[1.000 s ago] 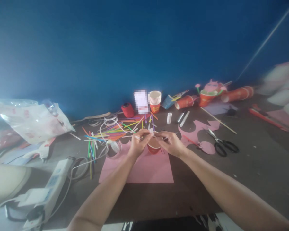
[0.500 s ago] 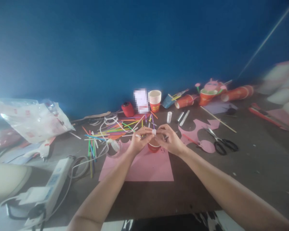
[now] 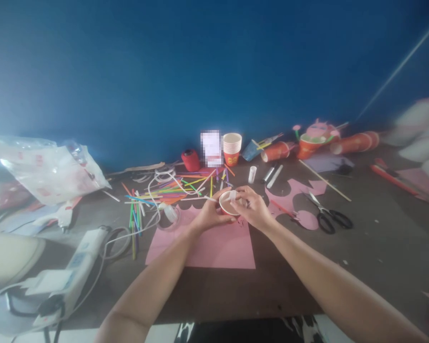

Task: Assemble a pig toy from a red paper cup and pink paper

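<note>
A red paper cup with a pale inside stands upright or nearly so over the pink paper sheet. My left hand curves around the cup's left side, thumb low along its front, closed on it. At the cup's right rim, my right hand pinches a small white piece that looks like paper or tape. Some of its fingers hide the cup's right wall. Something small and dark shows by the right fingers; I cannot make out what it is.
Coloured straws and a white cable lie left; a power strip and glue gun sit farther left. Stacked paper cups stand behind. Scissors, pink paper scraps and a decorated cup are at right.
My left hand has gone from the small white piece down to the cup's side. My right hand keeps the white piece, now lower, at the cup's rim.
</note>
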Action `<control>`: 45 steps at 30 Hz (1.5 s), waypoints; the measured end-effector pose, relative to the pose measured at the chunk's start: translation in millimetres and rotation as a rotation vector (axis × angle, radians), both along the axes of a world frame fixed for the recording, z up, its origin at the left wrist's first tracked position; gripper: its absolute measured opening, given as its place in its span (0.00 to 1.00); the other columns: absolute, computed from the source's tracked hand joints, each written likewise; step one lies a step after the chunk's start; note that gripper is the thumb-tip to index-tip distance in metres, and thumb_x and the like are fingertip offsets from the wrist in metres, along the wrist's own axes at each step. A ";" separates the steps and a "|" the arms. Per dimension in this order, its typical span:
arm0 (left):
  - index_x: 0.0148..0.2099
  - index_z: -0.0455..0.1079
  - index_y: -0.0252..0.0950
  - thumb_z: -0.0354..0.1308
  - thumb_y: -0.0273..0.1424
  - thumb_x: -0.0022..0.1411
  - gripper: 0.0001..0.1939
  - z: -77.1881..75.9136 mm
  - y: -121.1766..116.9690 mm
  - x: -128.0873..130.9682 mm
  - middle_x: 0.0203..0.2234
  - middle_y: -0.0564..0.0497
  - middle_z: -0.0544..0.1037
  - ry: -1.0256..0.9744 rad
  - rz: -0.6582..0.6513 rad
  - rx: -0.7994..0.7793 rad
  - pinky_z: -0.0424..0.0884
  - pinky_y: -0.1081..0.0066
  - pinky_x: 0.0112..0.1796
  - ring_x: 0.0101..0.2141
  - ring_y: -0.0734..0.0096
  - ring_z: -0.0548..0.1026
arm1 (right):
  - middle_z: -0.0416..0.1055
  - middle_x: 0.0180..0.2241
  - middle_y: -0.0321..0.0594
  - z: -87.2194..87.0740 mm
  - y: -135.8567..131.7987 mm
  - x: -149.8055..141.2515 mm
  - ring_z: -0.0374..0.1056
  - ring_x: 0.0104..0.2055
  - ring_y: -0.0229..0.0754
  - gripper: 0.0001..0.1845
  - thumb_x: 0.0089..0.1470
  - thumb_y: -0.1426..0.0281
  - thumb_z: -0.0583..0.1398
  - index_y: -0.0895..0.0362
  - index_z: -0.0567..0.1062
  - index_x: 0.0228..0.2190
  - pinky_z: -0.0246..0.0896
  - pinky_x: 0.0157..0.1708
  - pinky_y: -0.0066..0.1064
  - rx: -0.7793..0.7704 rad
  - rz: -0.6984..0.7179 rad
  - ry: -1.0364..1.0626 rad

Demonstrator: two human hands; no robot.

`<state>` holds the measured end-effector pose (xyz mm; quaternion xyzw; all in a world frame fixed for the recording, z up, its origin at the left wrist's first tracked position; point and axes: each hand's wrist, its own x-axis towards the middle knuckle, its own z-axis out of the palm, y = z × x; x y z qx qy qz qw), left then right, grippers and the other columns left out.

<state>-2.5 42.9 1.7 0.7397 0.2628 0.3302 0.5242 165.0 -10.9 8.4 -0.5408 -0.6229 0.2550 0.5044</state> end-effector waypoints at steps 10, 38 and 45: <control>0.54 0.63 0.34 0.70 0.34 0.42 0.37 -9.3 0.3 0.6 0.46 0.41 0.73 -0.085 0.012 -0.007 0.69 0.63 0.45 0.46 0.54 0.72 | 0.68 0.38 0.42 1.8 0.0 -1.6 0.68 0.39 0.42 0.06 0.49 0.66 0.61 0.55 0.75 0.27 0.63 0.39 0.33 0.027 -0.037 -0.001; 0.53 0.64 0.31 0.67 0.37 0.45 0.33 -13.0 10.5 -6.6 0.46 0.40 0.74 -0.188 0.275 0.112 0.67 0.57 0.49 0.48 0.52 0.72 | 0.66 0.47 0.49 -23.3 9.4 -14.7 0.66 0.48 0.50 0.33 0.43 0.60 0.66 0.57 0.64 0.49 0.65 0.46 0.40 0.129 0.135 -0.008; 0.52 0.65 0.32 0.66 0.40 0.44 0.33 -6.3 9.7 -4.1 0.44 0.41 0.75 -0.150 0.299 0.116 0.67 0.57 0.48 0.46 0.53 0.73 | 0.69 0.41 0.48 -20.1 12.2 -17.2 0.66 0.45 0.48 0.24 0.44 0.62 0.66 0.59 0.70 0.42 0.63 0.46 0.40 0.181 0.119 -0.132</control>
